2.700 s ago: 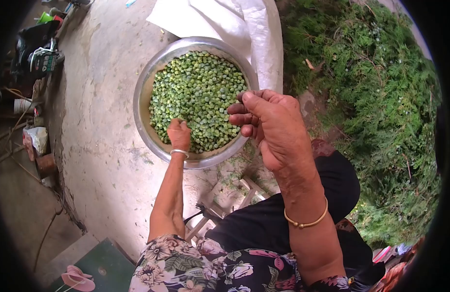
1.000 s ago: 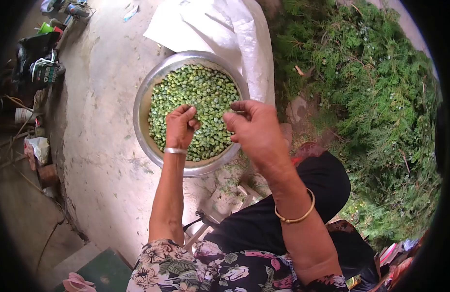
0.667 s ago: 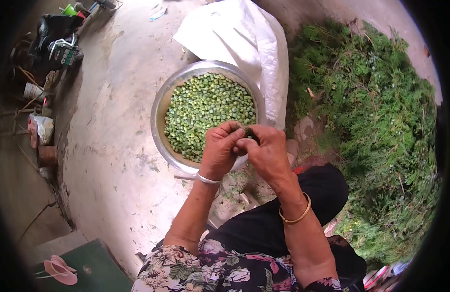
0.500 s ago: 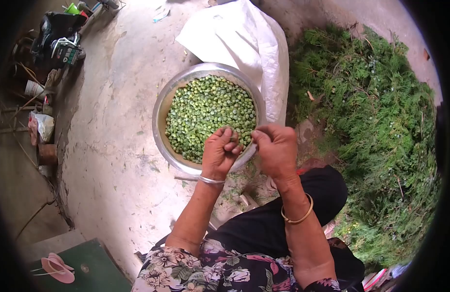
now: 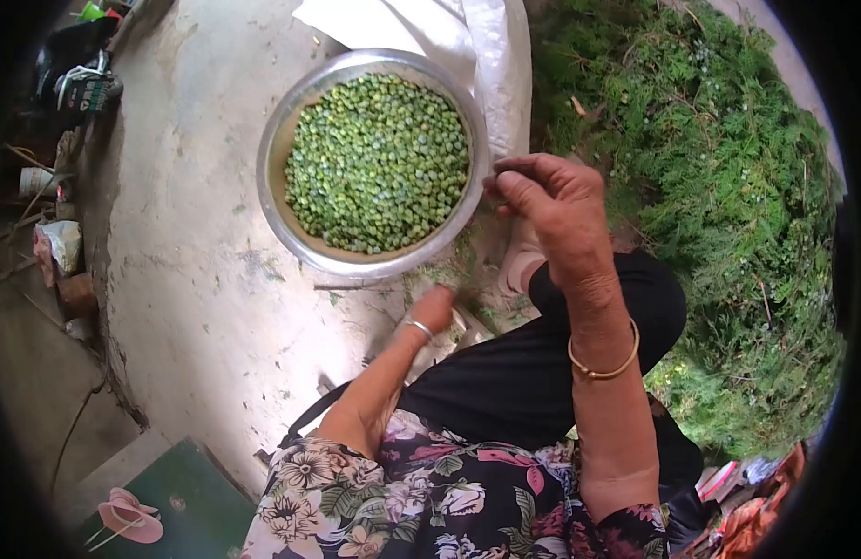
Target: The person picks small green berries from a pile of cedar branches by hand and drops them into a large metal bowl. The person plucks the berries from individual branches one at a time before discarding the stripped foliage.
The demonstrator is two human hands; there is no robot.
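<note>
A wide metal bowl (image 5: 276,210) full of small green berries (image 5: 379,163) stands on the concrete floor. My right hand (image 5: 551,210) hangs just beyond the bowl's right rim, with thumb and forefinger pinched together; whatever may be between the fingertips is too small to name. Below the bowl, near my dark trousers, is my left hand (image 5: 435,307), a silver bangle at its wrist. Motion smears it and its fingers cannot be made out.
A large heap of green branches (image 5: 719,205) lies to the right. Behind the bowl is a white sack (image 5: 500,84). Household items and a white bag (image 5: 62,244) line the left edge. Pink object (image 5: 130,515) rests on a green surface (image 5: 193,498) at the lower left.
My left hand has moved down, away from the bowl's front rim and from my right hand. My right hand has risen slightly in view. The bowl appears higher and farther left as the view shifted.
</note>
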